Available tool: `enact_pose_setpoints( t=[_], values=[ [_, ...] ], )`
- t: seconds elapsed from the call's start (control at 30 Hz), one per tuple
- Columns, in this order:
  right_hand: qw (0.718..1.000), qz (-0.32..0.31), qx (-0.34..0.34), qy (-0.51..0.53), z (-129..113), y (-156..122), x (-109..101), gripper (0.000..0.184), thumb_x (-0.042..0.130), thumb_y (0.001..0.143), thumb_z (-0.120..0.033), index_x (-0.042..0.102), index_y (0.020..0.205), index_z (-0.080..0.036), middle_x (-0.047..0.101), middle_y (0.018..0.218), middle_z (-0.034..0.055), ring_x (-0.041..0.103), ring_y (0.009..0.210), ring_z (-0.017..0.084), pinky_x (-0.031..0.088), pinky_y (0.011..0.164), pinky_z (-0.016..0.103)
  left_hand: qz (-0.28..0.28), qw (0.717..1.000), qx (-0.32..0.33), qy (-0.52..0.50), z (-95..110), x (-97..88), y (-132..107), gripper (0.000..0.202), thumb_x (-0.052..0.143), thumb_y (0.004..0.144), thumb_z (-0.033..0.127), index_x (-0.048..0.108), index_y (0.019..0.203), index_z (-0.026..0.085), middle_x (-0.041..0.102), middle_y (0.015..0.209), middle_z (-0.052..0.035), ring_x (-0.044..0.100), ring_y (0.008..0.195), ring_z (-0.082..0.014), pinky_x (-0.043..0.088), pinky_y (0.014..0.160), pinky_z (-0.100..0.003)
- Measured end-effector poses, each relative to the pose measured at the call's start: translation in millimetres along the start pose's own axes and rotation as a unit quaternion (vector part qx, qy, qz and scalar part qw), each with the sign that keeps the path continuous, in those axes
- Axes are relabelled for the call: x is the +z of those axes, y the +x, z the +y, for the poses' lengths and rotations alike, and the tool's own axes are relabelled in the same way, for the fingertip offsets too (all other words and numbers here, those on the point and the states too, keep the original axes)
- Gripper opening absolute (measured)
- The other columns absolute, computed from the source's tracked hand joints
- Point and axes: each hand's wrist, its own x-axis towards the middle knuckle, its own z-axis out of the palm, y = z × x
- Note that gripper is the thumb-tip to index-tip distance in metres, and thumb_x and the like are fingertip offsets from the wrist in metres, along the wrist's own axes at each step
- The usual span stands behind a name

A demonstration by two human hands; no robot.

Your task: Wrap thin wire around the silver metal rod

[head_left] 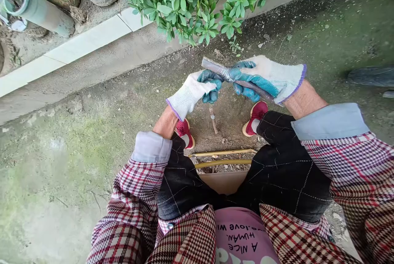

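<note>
Both my hands wear white knit gloves with blue-green coated palms and purple cuffs. A stick [212, 65] with a pale grey, pipe-like end is held slantwise between them, above the ground. Thin silvery wire [227, 73] is wound round its middle. My right hand [261, 76] is wrapped around the darker part of the stick, just right of the winding. My left hand [197, 88] is closed, its curled fingers against the stick at the left side of the winding. Whether a wire end is pinched in the left fingers is hidden.
A short stick piece [213, 121] lies on the ground between my red shoes. Yellow bars [223, 163] cross between my knees. Ahead are a leafy plant [197, 5], a tiled ledge [89, 44] and potted containers [40, 10]. Part of a dark shoe [372, 76] shows at right.
</note>
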Motion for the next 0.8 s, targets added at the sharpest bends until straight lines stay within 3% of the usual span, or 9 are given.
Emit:
enact_pose_setpoints(
  t=[0.2,0.3,0.47,0.63,0.8],
  values=[
    [0.997,0.014,-0.039,0.061,8,6,-1,0.042,0.085,0.077,-0.055,0.061,0.076,-0.021,0.059,0.06,0.0009,0.047,0.045,0.012,0.036,0.033,0.025,0.037,0.995,0.033,-0.082,1,1.0,3,0.011,0.073,0.062,0.031,0.066,0.069,0.025,0.062,0.053,-0.0003,0.051,0.046,-0.0133,0.035,0.048,-0.034],
    [0.997,0.017,-0.039,0.066,10,8,-1,0.043,0.085,0.077,-0.058,0.063,0.076,-0.021,0.06,0.061,0.0018,0.045,0.043,0.011,0.034,0.032,0.026,0.045,0.994,0.038,-0.09,2,0.5,3,0.016,0.08,0.065,0.029,0.066,0.066,0.022,0.065,0.057,-0.0009,0.056,0.049,-0.0129,0.04,0.05,-0.033],
    [0.995,-0.002,-0.047,0.088,15,12,-2,0.041,0.085,0.08,-0.055,0.062,0.077,-0.022,0.059,0.059,0.0019,0.044,0.045,0.011,0.032,0.032,0.027,0.048,0.997,0.025,-0.055,4,2.9,1,0.034,0.089,0.076,0.034,0.061,0.063,0.02,0.065,0.057,-0.0019,0.053,0.05,-0.0097,0.045,0.052,-0.03],
    [0.994,-0.01,-0.05,0.096,16,13,-3,0.035,0.082,0.086,-0.05,0.063,0.081,-0.021,0.061,0.06,0.001,0.045,0.046,0.01,0.033,0.034,0.026,0.065,0.996,0.0,-0.058,10,6.8,-1,0.025,0.075,0.085,0.013,0.058,0.068,0.017,0.063,0.056,0.0018,0.051,0.048,-0.0067,0.045,0.051,-0.023],
    [0.995,0.042,-0.031,0.081,8,11,-2,0.03,0.077,0.092,-0.045,0.066,0.085,-0.019,0.063,0.061,0.0007,0.047,0.043,0.009,0.034,0.033,0.025,0.058,0.993,0.005,-0.105,9,7.2,-1,0.008,0.064,0.09,0.009,0.063,0.083,0.013,0.067,0.066,0.0,0.064,0.059,-0.0089,0.051,0.059,-0.021]
  ],
)
